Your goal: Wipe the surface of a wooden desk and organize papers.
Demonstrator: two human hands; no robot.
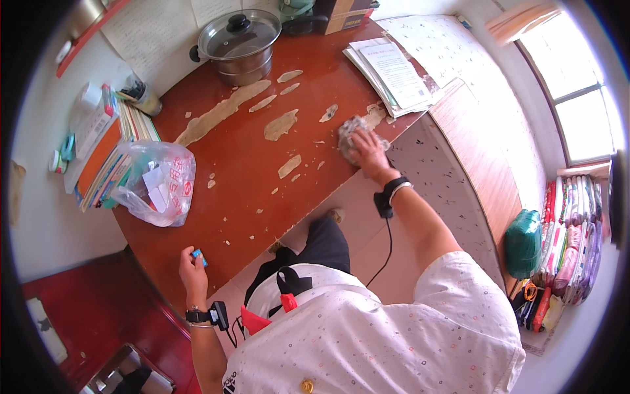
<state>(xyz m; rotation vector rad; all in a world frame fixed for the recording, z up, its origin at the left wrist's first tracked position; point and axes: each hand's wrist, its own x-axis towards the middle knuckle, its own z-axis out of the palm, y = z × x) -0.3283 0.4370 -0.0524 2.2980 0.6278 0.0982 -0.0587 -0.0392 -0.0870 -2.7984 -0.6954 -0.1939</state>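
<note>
My right hand [368, 151] presses a crumpled grey cloth [349, 140] flat on the red-brown tabletop [236, 162], close to its front edge and just below a stack of papers [393, 74]. Fingers of that hand lie spread over the cloth. At the left front of the table, my left hand [194, 271] holds a small blue object [200, 257] between thumb and fingers; what it is cannot be told. The tabletop's surface has peeled in several pale patches, one of them beside the cloth.
A clear plastic bag [170, 187] with things inside lies left, against a row of books [106, 167]. A lidded steel pot [241, 49] stands at the back, near a pen holder [147, 101]. A cardboard box [344, 15] is behind. Folded textiles [571, 241] are stacked far right.
</note>
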